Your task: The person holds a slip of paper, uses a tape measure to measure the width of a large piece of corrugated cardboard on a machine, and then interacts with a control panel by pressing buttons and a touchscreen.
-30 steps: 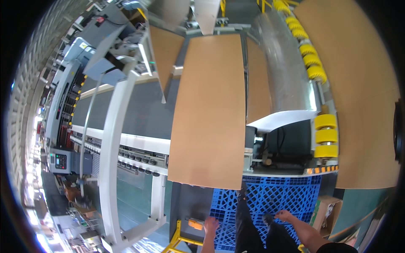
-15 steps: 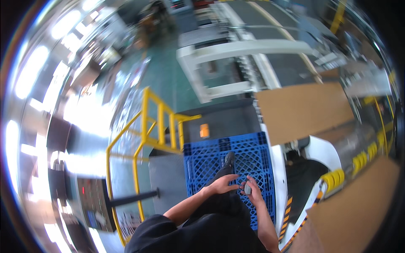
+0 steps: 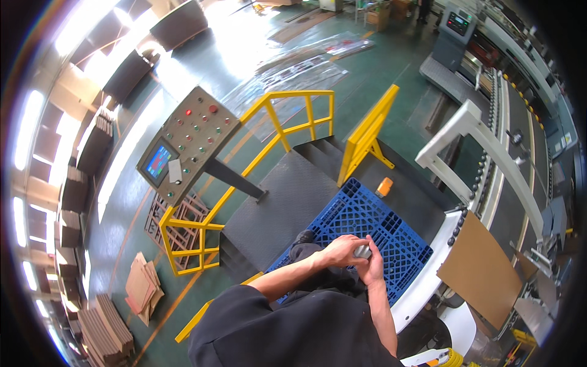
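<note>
My left hand [image 3: 340,249] and my right hand [image 3: 373,269] meet in front of my waist, over a blue plastic pallet [image 3: 367,217] that I stand on. Between the fingers of both hands sits a small grey object [image 3: 363,251]; its exact kind is too small to tell. My left forearm comes in from the lower left, my right forearm from straight below. My dark shirt and trousers fill the lower middle of the view, with one dark shoe [image 3: 303,236] showing on the pallet's edge.
A yellow railing [image 3: 287,122] borders a dark raised platform with steps. A tilted control panel [image 3: 183,140] with buttons and a screen stands to the left. An orange object [image 3: 384,186] lies near the pallet. A cardboard sheet [image 3: 480,272] and a white conveyor frame [image 3: 471,131] are on the right.
The view has swung away from the cardboard machine toward the platform and floor. My hands, apart a second ago, have come together around the small grey object.
</note>
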`<state>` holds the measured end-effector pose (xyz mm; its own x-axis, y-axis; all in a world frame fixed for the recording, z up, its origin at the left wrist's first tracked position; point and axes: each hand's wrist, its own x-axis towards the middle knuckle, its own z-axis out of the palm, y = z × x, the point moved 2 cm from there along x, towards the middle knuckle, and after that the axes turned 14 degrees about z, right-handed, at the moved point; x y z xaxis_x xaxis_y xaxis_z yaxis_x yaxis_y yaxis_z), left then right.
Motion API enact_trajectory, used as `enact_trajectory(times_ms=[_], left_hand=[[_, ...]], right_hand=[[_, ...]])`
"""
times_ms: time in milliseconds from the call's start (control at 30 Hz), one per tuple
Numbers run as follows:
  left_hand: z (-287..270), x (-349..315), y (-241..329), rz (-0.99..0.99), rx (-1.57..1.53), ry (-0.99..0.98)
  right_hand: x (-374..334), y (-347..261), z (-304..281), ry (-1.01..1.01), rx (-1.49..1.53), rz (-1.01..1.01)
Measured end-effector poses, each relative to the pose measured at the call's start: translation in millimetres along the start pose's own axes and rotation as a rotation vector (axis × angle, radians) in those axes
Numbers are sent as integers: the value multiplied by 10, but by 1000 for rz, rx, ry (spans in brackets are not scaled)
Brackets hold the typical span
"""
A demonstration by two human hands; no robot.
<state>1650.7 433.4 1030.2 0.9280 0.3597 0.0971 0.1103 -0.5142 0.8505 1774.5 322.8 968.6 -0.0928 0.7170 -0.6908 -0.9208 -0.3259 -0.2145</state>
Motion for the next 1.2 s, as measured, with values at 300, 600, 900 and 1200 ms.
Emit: enact_trajectory(times_ms=[300, 600, 900, 1200], left_hand=[[-3153, -1483, -1941, -538, 246, 923], [-5447, -1913, -3493, -812, 762, 929], [-5243, -1979, -3761, -519, 1140, 945], [-5240, -3553, -3324, -1090, 954, 1244]], right_hand=[[731, 671, -61, 368, -266, -1], [-82, 1575, -1337, 925, -499, 156], [-334, 2279, -1603, 614, -1075, -118], [545, 2165, -1167, 698, -1040, -96]])
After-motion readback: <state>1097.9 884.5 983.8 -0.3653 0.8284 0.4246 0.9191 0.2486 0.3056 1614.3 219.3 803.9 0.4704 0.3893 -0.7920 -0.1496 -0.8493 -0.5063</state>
